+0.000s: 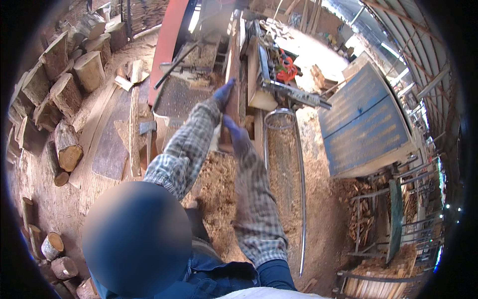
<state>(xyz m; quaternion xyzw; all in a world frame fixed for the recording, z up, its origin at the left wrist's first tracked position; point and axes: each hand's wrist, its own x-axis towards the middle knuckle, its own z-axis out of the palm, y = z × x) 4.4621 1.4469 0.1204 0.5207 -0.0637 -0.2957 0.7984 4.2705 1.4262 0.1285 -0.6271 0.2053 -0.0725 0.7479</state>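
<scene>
A long reddish-brown wooden plank [232, 103] runs away from me along the machine bed, its far part reaching toward the top of the view. My left hand [224, 93], in a bluish-purple glove, is closed on the plank's left side. Nearer to me, my right hand [237, 134], gloved alike, grips the plank close to its near end. The fingertips of both are partly hidden. Checked sleeve covers reach down to both wrists. Just right of the plank stands a wooden block-like machine part [260, 82] with a metal rail beside it.
A red machine panel [168, 47] rises at the far left. Cut logs [89, 70] are stacked on the left, near an axe [148, 128]. To the right are a metal hoop frame [280, 119], an orange-red part [287, 67] and a large blue-faced board [366, 122]. Sawdust [216, 187] covers the floor.
</scene>
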